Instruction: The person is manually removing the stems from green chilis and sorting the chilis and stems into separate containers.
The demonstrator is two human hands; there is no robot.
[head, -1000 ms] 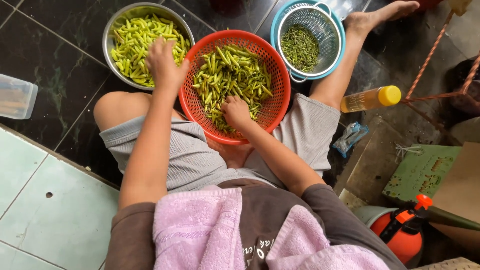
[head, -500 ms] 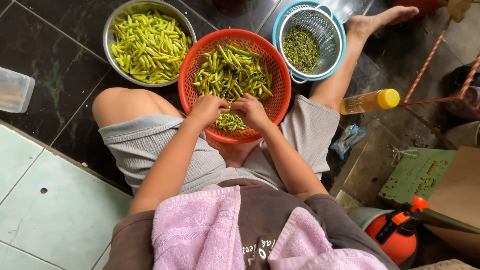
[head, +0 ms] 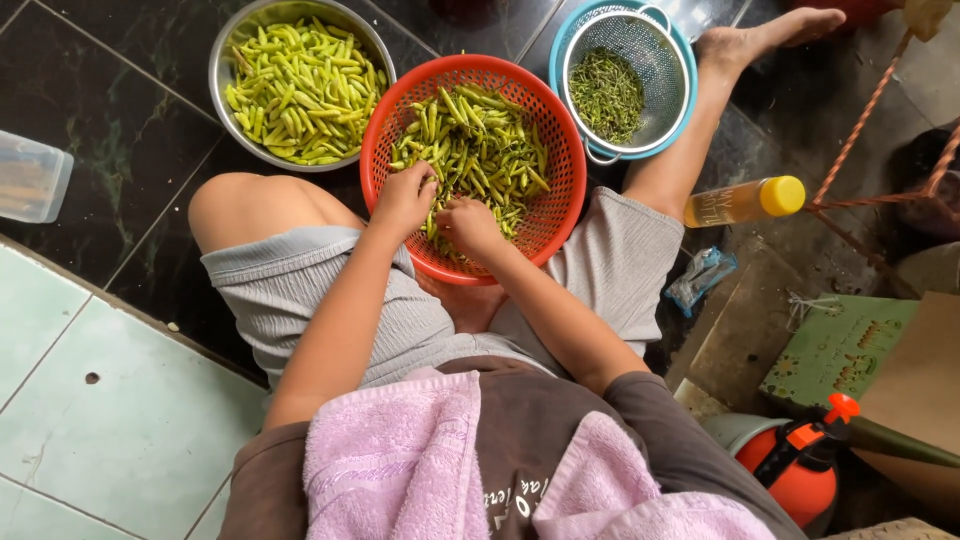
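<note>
- Here, in the head view, green chilies (head: 478, 150) are kept in the red basket (head: 560, 140) between the knees.
- One chili is pinched by the left hand (head: 403, 198) and the right hand (head: 468, 222), both closed together.
- De-stemming seems in hand; a firm pull is needed next.

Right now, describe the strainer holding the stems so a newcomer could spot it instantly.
Start at the orange basket of green chillies, where both hands work. Up and to its right, beside the outstretched foot, sits the metal mesh strainer inside a blue bowl. It alone holds thin dark green stems, not whole chillies.
</note>
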